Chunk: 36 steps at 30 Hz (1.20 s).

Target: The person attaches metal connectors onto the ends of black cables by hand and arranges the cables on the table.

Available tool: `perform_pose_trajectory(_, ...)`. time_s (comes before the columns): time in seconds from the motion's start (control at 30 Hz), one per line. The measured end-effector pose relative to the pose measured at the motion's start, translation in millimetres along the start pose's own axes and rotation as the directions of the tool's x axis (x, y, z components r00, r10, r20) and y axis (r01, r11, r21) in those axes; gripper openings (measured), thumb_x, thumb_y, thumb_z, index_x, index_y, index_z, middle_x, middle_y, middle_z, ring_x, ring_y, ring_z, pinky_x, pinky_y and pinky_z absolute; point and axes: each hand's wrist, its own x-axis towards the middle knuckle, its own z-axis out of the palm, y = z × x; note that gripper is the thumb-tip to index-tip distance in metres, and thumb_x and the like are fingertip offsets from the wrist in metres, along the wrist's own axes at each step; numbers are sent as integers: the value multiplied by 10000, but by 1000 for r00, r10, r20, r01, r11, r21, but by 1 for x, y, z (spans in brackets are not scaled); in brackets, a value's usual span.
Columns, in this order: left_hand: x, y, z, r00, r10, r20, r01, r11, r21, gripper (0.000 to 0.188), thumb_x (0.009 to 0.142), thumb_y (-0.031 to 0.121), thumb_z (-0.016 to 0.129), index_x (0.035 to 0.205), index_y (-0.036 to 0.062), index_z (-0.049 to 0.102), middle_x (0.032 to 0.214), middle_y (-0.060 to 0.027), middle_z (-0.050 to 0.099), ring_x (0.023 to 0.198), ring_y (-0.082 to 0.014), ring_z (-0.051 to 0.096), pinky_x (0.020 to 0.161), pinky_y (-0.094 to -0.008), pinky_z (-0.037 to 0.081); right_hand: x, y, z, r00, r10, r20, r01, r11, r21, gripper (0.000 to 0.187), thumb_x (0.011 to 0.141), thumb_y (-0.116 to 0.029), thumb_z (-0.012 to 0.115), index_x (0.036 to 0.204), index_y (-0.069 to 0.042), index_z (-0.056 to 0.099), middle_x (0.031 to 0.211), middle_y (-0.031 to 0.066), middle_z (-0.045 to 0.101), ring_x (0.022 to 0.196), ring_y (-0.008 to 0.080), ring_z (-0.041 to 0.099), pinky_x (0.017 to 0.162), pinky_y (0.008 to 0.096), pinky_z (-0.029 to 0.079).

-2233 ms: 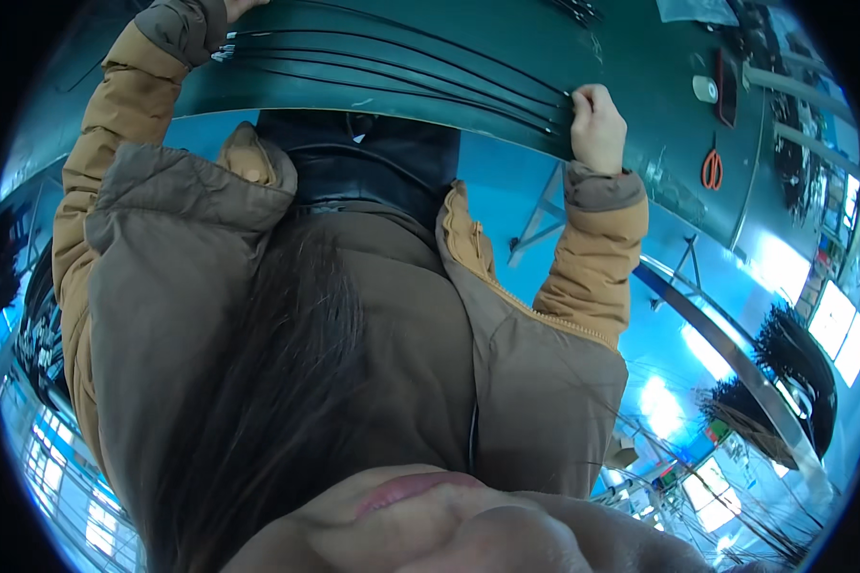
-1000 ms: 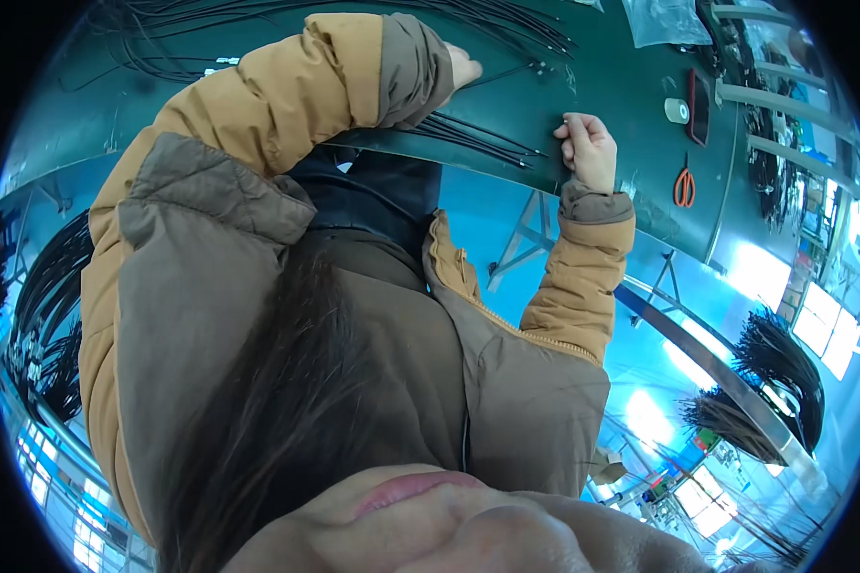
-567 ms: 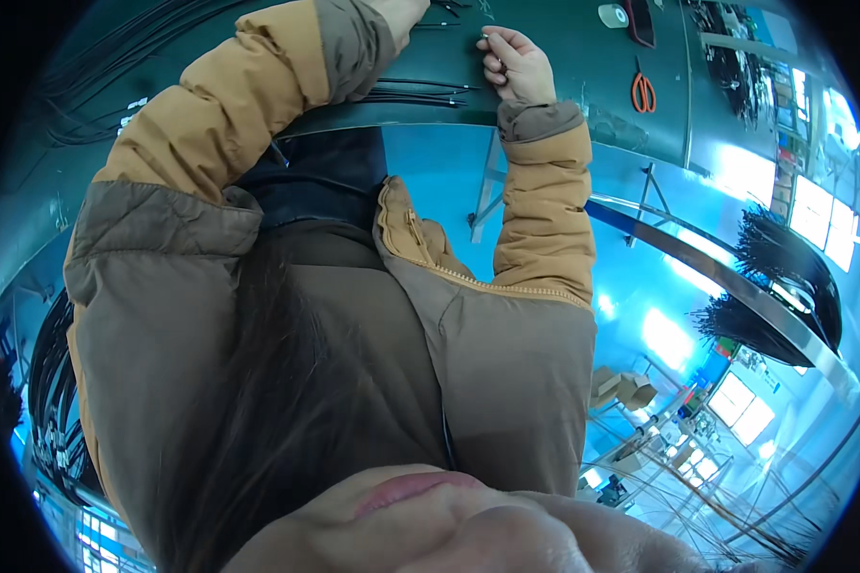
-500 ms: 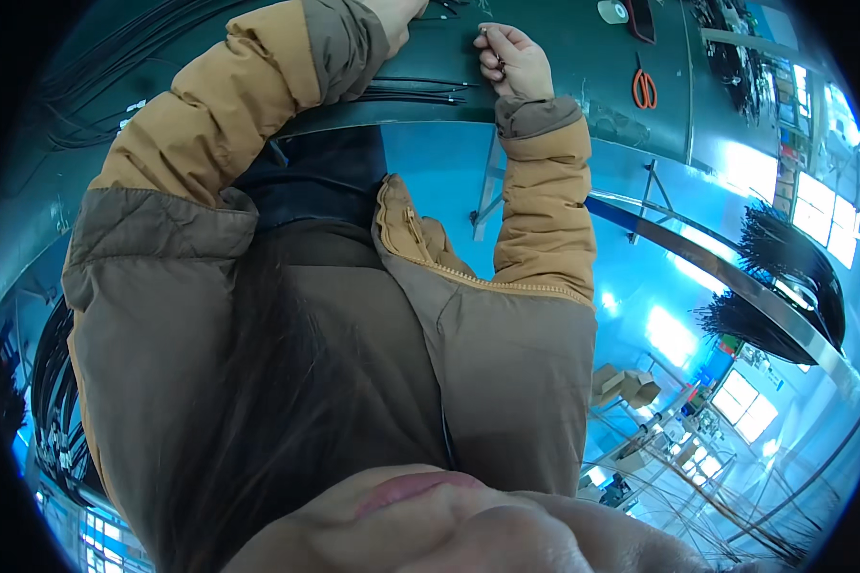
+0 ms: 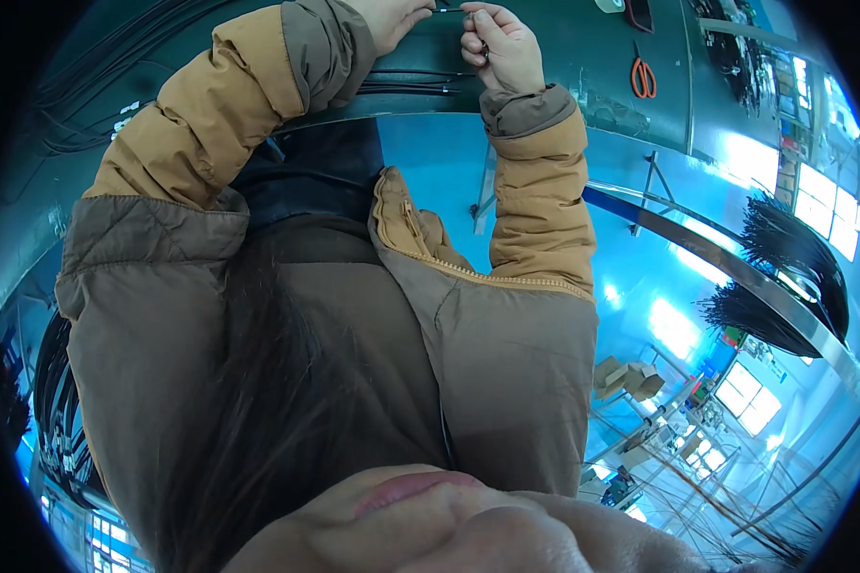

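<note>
At the top edge, my left hand (image 5: 392, 21) is closed in a pinch on a thin black cable (image 5: 446, 10), partly cut off by the picture's rim. My right hand (image 5: 504, 50) faces it with thumb and forefinger pinched at the cable's end, around a small part too tiny to name. Under its curled fingers shows another small dark piece (image 5: 485, 50). Several black cables (image 5: 416, 86) with pale tips lie on the green tabletop (image 5: 583, 57), just below both hands.
Orange-handled scissors (image 5: 644, 78) lie to the right, below a dark red-edged object (image 5: 639, 13) and a white roll (image 5: 610, 5). Long black cables (image 5: 115, 57) spread over the table's left. Cable bundles (image 5: 788, 248) hang from a metal rail (image 5: 736, 277) at right.
My right hand has moved slightly left and up, and my left hand has come nearer to it. A cable now spans the gap between their fingertips.
</note>
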Motion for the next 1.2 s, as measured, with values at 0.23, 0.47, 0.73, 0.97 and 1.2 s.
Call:
perform_pose_trajectory(0.23, -2, 2, -2, 999, 51, -1, -51, 998, -21, 146, 979, 162, 621, 1053, 45, 667, 918, -215, 699, 891, -428, 674, 780, -484, 547, -6, -1, 8, 997, -51, -59, 48, 997, -60, 125, 1065, -138, 565, 1126, -28, 564, 973, 76, 627, 565, 91, 495, 452, 209, 381)
perform_pose_trajectory(0.47, -2, 8, -5, 999, 26, 40, -25, 1000, -17, 142, 981, 158, 617, 1057, 46, 660, 919, -220, 695, 894, -431, 670, 783, -485, 544, -4, 10, 7, 997, 51, 62, -74, 886, 458, 73, 1058, -185, 611, 1067, -123, 573, 884, 12, 561, 583, 79, 441, 437, 200, 328)
perform_pose_trajectory(0.73, -2, 3, -2, 999, 31, 9, -31, 999, -16, 144, 976, 163, 623, 1047, 47, 670, 933, -217, 699, 906, -432, 671, 785, -484, 545, -3, 12, 11, 998, 63, 17, -65, 927, 370, 79, 1051, -184, 624, 1055, -120, 577, 829, 10, 543, 580, 81, 452, 442, 204, 340)
perform_pose_trajectory(0.97, -3, 11, -7, 998, 14, 64, -17, 999, 39, 128, 976, 172, 623, 1040, 69, 664, 943, -208, 698, 909, -428, 671, 781, -486, 542, -8, 7, 20, 1000, 17, 6, -18, 953, 303, 115, 1043, -182, 636, 1005, -94, 571, 734, 4, 513, 556, 86, 461, 433, 218, 342)
perform_pose_trajectory(1.2, -1, 27, -6, 992, -86, 90, 78, 992, 95, 162, 983, 202, 622, 1065, 68, 659, 947, -205, 698, 913, -430, 670, 776, -481, 543, -23, -5, 49, 1000, -7, -13, 6, 995, -100, 257, 1060, -285, 615, 897, -89, 578, 626, -3, 500, 488, 82, 417, 445, 223, 324)
